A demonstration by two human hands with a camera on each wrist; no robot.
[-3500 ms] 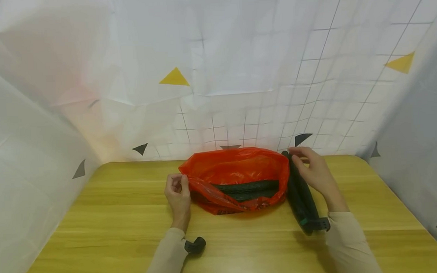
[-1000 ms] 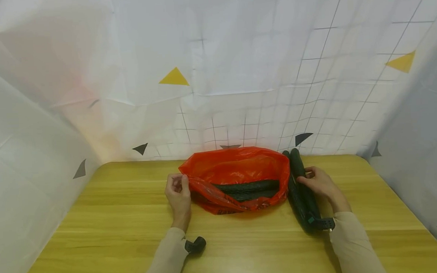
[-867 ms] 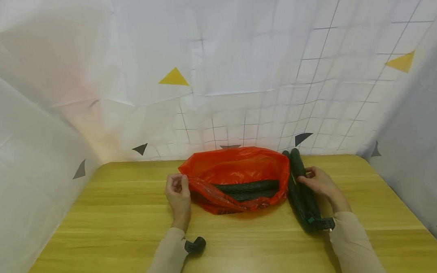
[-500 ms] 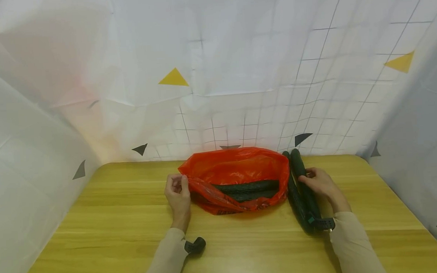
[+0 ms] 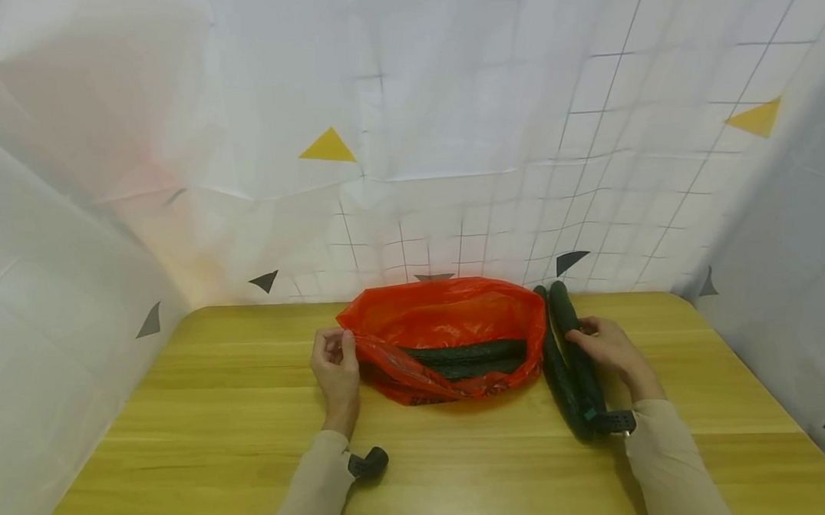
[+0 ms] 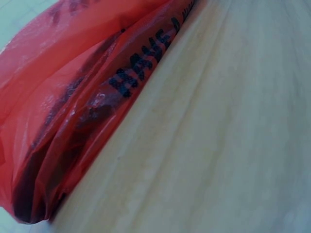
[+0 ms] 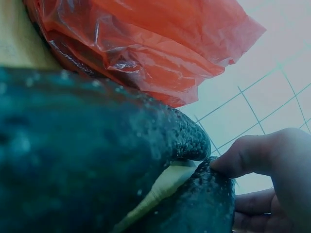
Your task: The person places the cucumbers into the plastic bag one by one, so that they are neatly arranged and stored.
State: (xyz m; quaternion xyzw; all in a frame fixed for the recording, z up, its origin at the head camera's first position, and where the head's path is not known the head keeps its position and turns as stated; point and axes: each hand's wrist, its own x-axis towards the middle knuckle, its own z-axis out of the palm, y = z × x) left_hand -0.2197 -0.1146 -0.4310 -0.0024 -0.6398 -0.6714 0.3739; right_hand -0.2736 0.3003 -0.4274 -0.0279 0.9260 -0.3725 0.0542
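The left hand (image 5: 337, 372) pinches the left rim of the red bag (image 5: 445, 310) on the bench (image 5: 219, 419). At least 2 bagged cucumbers (image 5: 482, 352) lie inside, so bagging looks partway done. Just right, 2 are left outside: the inner cucumber (image 5: 562, 385), then the outer cucumber (image 5: 564, 308), held between thumb and fingers by the right hand (image 5: 613, 352).

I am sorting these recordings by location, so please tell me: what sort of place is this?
Probably a makeshift indoor filming booth: white sheeting marked with triangles stands behind and on both sides of a wood-grain table, and a dark device sits at each wrist.
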